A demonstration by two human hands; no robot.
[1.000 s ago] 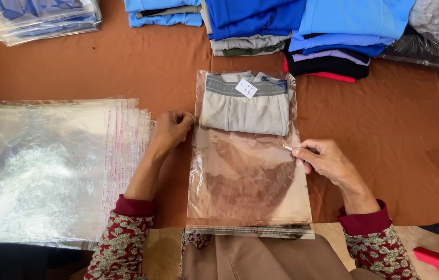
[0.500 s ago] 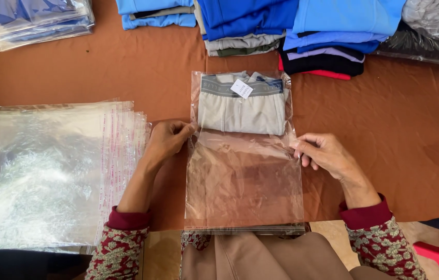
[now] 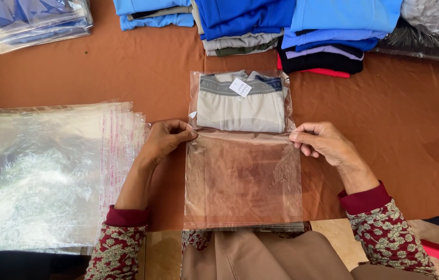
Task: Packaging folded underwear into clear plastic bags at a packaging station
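Head view: I see both hands pinching a clear plastic bag (image 3: 242, 176) lying flat on the brown tabletop (image 3: 395, 124). Left hand (image 3: 165, 139) grips its left edge, right hand (image 3: 323, 142) grips its right edge, both just below a folded grey garment (image 3: 240, 106) sitting in the bag's far end. Stack of empty clear bags (image 3: 48, 176) lies left of the left hand. Folded blue clothes (image 3: 302, 21) piled beyond.
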